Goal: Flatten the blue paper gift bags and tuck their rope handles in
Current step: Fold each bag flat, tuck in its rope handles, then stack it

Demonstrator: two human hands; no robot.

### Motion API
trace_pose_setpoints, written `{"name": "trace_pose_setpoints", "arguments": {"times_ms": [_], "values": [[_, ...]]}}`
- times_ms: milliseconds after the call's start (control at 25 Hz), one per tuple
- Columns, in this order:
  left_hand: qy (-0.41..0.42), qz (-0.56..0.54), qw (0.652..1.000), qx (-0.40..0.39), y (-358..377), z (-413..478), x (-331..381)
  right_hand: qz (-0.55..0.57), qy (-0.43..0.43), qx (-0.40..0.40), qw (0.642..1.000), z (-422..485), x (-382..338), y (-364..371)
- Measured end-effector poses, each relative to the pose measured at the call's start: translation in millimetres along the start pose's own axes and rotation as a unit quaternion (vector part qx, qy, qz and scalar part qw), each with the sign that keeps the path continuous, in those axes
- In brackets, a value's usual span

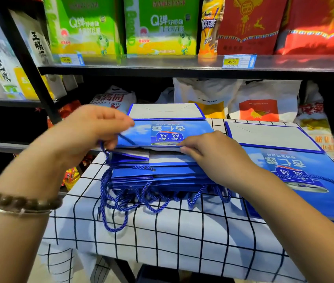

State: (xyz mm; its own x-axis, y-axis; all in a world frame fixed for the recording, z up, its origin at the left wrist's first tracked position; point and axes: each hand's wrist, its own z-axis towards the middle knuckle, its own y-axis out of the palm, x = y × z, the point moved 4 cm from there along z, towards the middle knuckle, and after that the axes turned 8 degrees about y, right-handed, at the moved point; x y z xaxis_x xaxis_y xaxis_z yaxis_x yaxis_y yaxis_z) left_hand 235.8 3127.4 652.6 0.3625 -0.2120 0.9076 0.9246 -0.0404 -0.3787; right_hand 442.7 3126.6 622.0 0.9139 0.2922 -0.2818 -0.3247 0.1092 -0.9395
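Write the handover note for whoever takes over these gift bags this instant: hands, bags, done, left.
Left hand: grips the left end of the top bag.
Right hand: pinches that bag's near edge.
Bags: the top bag lies on the stack on the checked cloth. A second pile lies to the right.
Done: the bags in both piles look flat.
Left: the stack's rope handles hang loose over the near edge and need tucking in.
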Motion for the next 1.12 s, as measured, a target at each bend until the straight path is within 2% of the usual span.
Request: {"name": "trace_pose_setpoints", "arguments": {"times_ms": [80,160,200,280,400,480,560,640,680,800,840,920,1000,1120], "values": [[0.026,-0.139,0.988,-0.058,-2.4,-4.5,20.2,-0.024,-0.003,0.007,1.0,1.1,-1.9,-2.2],[0.033,-0.216,0.968,-0.125,4.5,-11.4,35.2,-0.015,-0.004,-0.017,1.0,0.1,-2.6,1.2],[0.023,-0.239,0.962,-0.133,10.7,-13.4,38.1,-0.001,-0.011,-0.031,0.999,-1.3,-3.8,3.2],[-0.021,-0.287,0.951,-0.114,28.7,-12.9,39.2,0.104,-0.036,-0.038,0.993,-4.0,-8.7,4.9],[-0.068,-0.407,0.905,-0.101,57.6,-7.4,43.6,0.359,-0.054,-0.073,0.929,-7.3,-18.9,5.4],[-0.081,-0.478,0.871,-0.078,66.2,-0.6,43.8,0.423,-0.061,-0.122,0.896,-11.4,-30.3,8.9],[-0.09,-0.5,0.86,-0.051,70.1,6.9,41.7,0.439,-0.062,-0.137,0.886,-14.7,-41.2,12.5],[-0.088,-0.477,0.873,-0.046,70.6,10.8,40.0,0.478,-0.045,-0.112,0.87,-14.3,-43.0,11.1],[-0.079,-0.444,0.891,-0.049,68.9,11.6,38.5,0.505,-0.029,-0.092,0.858,-13.4,-39.4,8.6],[-0.027,-0.233,0.969,-0.073,60.8,7.0,27.4,0.596,0.051,-0.018,0.801,-6.1,-16.9,-5.6],[-0.017,-0.152,0.984,-0.089,59.6,3.4,22.9,0.608,0.076,0.015,0.79,-2.3,-6.9,-10.9],[-0.005,-0.028,0.989,-0.143,62.4,-5.8,16.5,0.625,0.108,0.066,0.77,5.6,9.0,-18.8],[0.006,0.033,0.985,-0.168,67.2,-9.8,15.2,0.639,0.128,0.088,0.753,11.2,18.6,-22.6],[0.038,0.089,0.989,-0.114,73.5,1.2,20.3,0.659,0.144,0.074,0.735,12.5,23.7,-24.7]]}}
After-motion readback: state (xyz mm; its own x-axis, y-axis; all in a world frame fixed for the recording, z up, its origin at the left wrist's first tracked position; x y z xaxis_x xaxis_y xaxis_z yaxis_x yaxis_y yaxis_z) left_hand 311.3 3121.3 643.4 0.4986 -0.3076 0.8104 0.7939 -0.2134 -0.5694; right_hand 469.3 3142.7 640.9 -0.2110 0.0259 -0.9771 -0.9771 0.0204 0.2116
